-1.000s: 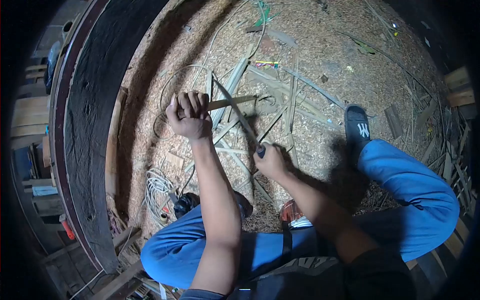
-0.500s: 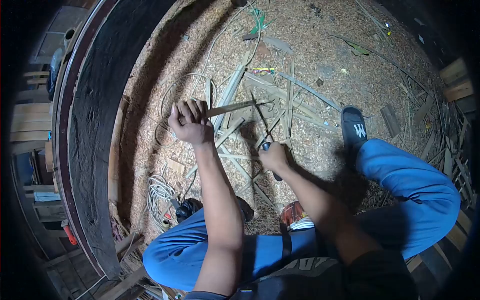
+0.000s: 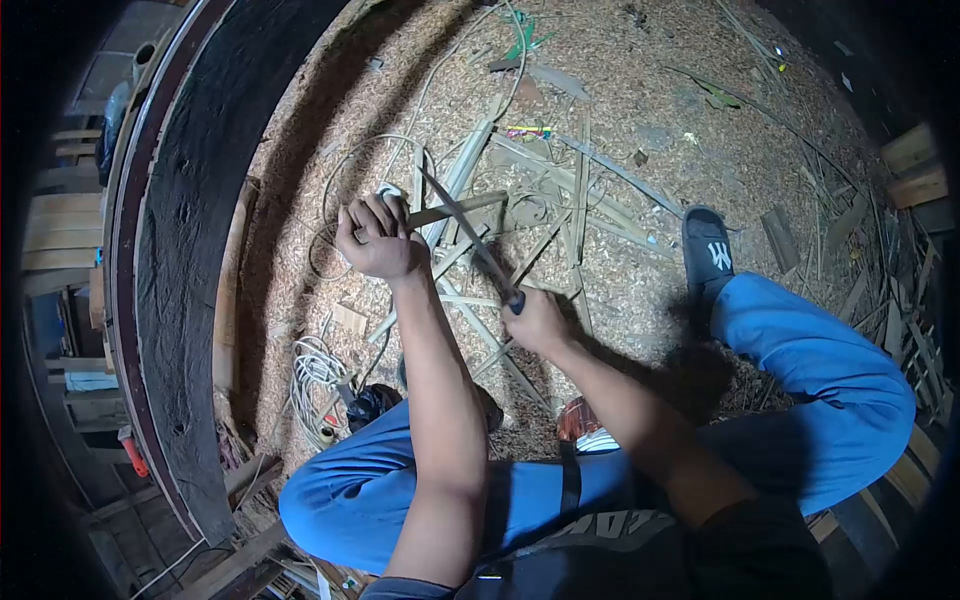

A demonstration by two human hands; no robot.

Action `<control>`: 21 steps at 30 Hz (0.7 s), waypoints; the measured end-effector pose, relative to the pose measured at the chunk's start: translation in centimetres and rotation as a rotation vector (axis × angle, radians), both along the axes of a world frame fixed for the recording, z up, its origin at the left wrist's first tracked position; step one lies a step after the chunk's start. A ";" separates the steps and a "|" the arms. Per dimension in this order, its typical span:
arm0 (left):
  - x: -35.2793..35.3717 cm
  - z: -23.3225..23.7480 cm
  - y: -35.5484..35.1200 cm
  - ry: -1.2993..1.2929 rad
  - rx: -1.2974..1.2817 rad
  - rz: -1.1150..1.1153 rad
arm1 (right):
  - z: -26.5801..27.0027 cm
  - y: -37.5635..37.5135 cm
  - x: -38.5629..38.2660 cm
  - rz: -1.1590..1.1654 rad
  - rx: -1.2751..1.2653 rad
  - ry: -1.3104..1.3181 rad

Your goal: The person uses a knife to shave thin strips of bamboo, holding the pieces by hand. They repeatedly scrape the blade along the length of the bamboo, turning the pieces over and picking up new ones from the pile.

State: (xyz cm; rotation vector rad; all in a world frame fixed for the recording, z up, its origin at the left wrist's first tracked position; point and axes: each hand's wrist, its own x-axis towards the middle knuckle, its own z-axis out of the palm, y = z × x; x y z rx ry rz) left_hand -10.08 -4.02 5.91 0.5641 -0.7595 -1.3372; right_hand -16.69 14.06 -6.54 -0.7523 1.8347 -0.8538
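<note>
My left hand is closed around one end of a short wooden piece, which points to the right. In my right hand is the dark handle of a long-bladed knife. The blade slants up and to the left, crossing over the wooden piece just right of my left fingers. Whether the blade touches the wood cannot be made out. Thin wooden strips lie crossed on the floor beneath both hands.
Wood shavings cover the floor. A coiled pale cable lies at the lower left, beside a black bag. A large dark curved slab runs along the left. My sandalled foot is at the right.
The blade has swung up and left, from the wooden piece's far end to near my left hand. My right hand has shifted slightly left, and the wooden piece has tilted a little.
</note>
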 end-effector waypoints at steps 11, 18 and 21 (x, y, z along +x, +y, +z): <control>3.4 -1.3 -1.1 0.023 -0.155 -0.050 | -0.2 -0.6 -0.4 0.028 0.185 0.122; 2.0 -0.4 -0.8 -0.016 -0.094 -0.004 | -2.1 0.6 -1.5 0.111 0.100 0.149; 3.2 -1.2 -1.6 0.112 -0.054 -0.008 | -2.3 -0.4 -2.5 0.042 0.360 0.067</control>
